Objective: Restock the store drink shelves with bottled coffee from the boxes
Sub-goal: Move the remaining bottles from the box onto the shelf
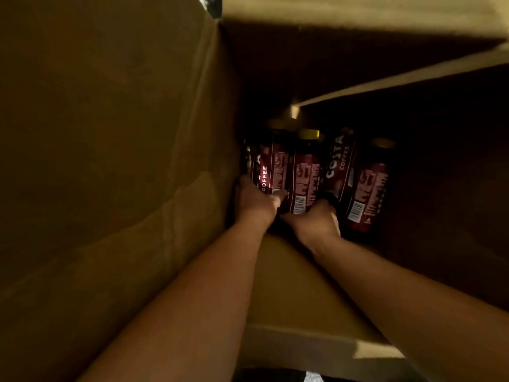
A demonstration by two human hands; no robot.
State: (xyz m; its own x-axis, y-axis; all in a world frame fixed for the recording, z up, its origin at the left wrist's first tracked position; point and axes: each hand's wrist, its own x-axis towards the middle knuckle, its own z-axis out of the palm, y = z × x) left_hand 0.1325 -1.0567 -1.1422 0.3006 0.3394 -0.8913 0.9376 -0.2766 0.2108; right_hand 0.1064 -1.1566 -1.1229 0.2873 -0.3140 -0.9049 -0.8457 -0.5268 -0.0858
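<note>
Deep in box (115,150), 4 coffee bottles (305,175), 2 bases within curled fingers (325,206).

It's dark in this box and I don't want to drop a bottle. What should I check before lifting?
1. Left hand grips the leftmost bottle near its base: ok.
2. Right hand has a bottle held: cannot tell; it sits at the bases of the second bottle and third bottle, and its fingers are hidden.
3. Rightmost bottle is untouched and lying on its side: ok.
4. Yellow cap on the second bottle is in place: ok.
5. Box wall leaves room for both arms: ok.
</note>
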